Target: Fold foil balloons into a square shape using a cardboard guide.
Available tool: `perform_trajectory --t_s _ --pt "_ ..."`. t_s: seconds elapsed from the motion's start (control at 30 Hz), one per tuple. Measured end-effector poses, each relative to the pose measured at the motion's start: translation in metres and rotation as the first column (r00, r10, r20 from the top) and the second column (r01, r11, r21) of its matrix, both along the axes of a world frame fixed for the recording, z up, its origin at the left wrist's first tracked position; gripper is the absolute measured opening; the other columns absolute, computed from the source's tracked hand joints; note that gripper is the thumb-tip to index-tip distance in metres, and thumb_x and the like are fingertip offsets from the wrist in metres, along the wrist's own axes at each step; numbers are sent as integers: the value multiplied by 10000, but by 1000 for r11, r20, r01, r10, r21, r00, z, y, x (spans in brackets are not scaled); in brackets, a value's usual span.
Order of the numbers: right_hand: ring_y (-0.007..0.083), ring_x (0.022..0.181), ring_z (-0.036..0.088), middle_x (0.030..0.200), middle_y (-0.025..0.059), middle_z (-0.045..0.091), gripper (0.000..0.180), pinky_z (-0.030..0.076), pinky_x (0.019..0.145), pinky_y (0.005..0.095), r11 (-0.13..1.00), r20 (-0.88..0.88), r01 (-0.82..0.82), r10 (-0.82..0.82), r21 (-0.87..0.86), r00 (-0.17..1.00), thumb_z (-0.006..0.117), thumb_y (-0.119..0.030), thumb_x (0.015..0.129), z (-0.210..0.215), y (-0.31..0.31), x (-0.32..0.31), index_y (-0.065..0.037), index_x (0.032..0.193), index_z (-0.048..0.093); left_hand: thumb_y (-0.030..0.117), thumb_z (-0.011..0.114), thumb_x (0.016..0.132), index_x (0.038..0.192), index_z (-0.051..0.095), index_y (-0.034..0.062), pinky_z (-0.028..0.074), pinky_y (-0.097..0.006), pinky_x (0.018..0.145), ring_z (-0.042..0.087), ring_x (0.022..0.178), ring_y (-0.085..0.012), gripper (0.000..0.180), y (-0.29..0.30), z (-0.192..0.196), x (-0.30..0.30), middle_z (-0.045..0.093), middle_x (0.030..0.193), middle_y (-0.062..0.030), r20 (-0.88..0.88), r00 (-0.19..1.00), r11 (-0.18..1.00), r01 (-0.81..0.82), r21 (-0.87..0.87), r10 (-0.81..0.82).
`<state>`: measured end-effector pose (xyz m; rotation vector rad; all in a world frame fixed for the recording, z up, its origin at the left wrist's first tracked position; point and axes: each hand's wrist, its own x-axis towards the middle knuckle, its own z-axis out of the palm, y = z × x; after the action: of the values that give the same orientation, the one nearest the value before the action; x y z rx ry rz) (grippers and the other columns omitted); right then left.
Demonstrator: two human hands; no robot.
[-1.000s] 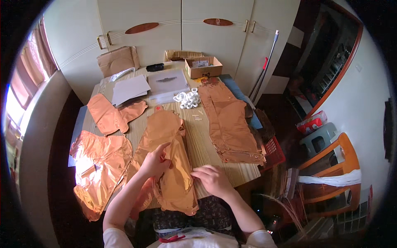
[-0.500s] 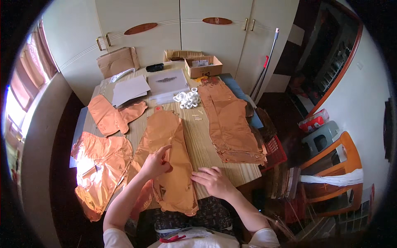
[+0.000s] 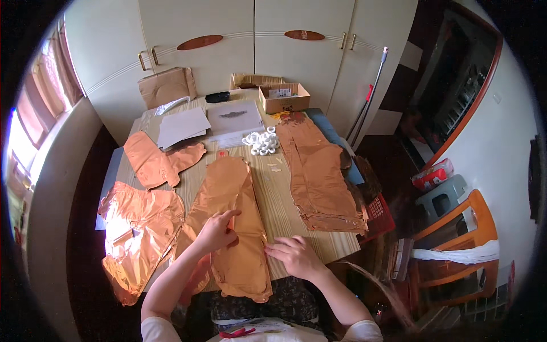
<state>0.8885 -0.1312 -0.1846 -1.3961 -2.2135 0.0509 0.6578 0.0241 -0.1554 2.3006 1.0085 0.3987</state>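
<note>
A long copper-coloured foil piece (image 3: 228, 182), which looks like a flat, deflated foil balloon, lies lengthwise in front of me, its lower end over the table's near edge. My left hand (image 3: 216, 232) rests on its middle, index finger stretched to the right, other fingers curled against the foil. At the foil's right edge, my right hand (image 3: 296, 257) lies with fingers extended and touching that edge; its thumb is hidden. A crumpled, shiny foil piece (image 3: 137, 222) is to the left of the left hand. Another folded foil piece (image 3: 149, 159) lies beyond it.
A stack of copper foil pieces (image 3: 316, 171) covers the table's right side. White rings (image 3: 262, 142) are heaped near the middle, behind small pale bits (image 3: 275, 167). Grey sheets (image 3: 181, 126), a clear plastic packet (image 3: 235, 117) and a cardboard box (image 3: 284, 98) stand farther back. A wooden chair (image 3: 456, 251) is at right.
The view has shifted slightly, so the table sits a little lower. My left index finger now points more to the right. The right hand stays at the foil's edge.
</note>
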Motion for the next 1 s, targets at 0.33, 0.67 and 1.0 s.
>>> perform_trajectory --t_s 0.33,0.67,1.0 --pt "158 1136 562 1175 -51 661 250 393 946 370 1000 16 4 -4 4 1000 576 -145 844 3 0 -1 -160 1048 720 264 637 787 1277 532 56 364 -503 1028 484 1220 -294 543 -28 27 29 519 1281 -159 -234 963 832 236 502 -132" --pt "173 1115 569 1065 -11 681 272 383 939 378 1000 43 7 -5 -24 999 572 -112 824 -2 1 1 -166 1045 722 350 527 918 1341 470 -16 323 -512 1078 406 1332 -321 561 -38 -3 50 444 1416 -189 -339 909 767 394 506 -243" --pt "182 1148 548 1095 2 662 219 380 957 400 999 12 -11 12 -31 1000 546 -110 824 -2 1 2 -133 975 704 444 569 883 1364 449 15 341 -524 1047 407 1320 -296 656 -34 -9 48 437 1420 -146 -347 924 821 323 472 -164"
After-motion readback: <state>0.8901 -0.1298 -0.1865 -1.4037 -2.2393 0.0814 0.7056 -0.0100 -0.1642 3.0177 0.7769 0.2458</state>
